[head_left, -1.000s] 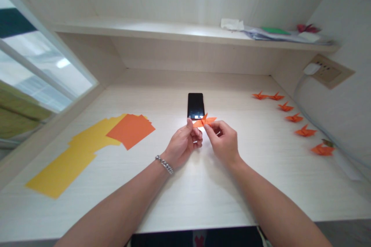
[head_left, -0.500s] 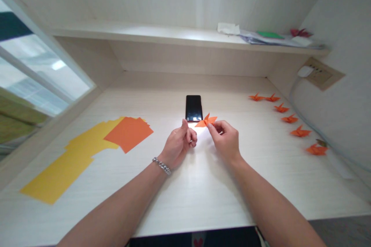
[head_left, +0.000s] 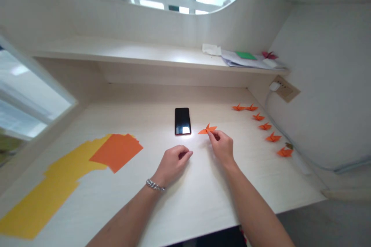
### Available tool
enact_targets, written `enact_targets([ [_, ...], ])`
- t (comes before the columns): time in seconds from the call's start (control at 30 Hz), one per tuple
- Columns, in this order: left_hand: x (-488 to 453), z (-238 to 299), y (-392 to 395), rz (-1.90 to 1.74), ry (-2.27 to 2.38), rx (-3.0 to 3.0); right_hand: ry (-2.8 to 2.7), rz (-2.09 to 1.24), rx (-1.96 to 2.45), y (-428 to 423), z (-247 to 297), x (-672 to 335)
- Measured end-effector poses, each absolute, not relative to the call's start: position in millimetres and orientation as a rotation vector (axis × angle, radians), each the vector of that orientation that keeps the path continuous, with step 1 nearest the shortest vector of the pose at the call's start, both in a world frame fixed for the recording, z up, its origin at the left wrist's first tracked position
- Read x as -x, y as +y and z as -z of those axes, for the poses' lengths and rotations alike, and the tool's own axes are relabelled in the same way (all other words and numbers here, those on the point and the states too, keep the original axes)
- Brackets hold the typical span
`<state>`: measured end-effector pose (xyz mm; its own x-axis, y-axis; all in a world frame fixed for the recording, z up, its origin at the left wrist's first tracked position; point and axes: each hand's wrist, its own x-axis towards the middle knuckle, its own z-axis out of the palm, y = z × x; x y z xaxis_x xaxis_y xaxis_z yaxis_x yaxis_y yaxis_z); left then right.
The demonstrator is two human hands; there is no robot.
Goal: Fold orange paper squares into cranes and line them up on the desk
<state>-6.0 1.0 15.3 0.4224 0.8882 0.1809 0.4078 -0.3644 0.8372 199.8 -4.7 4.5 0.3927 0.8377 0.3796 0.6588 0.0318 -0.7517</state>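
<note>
My right hand (head_left: 222,146) pinches a small folded orange paper crane (head_left: 207,129) just above the desk, to the right of a black phone (head_left: 182,121). My left hand (head_left: 173,163) rests low over the desk a little to the left, fingers loosely curled with nothing in them; a metal bracelet (head_left: 155,185) sits on that wrist. A row of several finished orange paper cranes (head_left: 265,126) runs along the right side of the desk.
A stack of orange paper sheets (head_left: 116,151) lies on yellow sheets (head_left: 43,197) at the left of the pale wooden desk (head_left: 191,197). A shelf (head_left: 124,52) above carries papers (head_left: 246,58). A wall socket (head_left: 283,89) with a cable is on the right.
My left hand let go of the crane and dropped to the desk. My right hand keeps the crane and has moved it slightly right. The camera tilted up.
</note>
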Motion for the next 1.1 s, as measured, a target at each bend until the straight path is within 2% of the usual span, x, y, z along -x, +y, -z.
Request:
enact_targets([
  [0.47, 4, -24, 11, -0.679, 1.162, -2.000, -1.016, 0.002, 2.232, 29, -11, -344],
  [1.1, 1, -20, 17, -0.553, 1.150, -2.002, -0.981, 0.070, 2.395, 62, 16, -371],
])
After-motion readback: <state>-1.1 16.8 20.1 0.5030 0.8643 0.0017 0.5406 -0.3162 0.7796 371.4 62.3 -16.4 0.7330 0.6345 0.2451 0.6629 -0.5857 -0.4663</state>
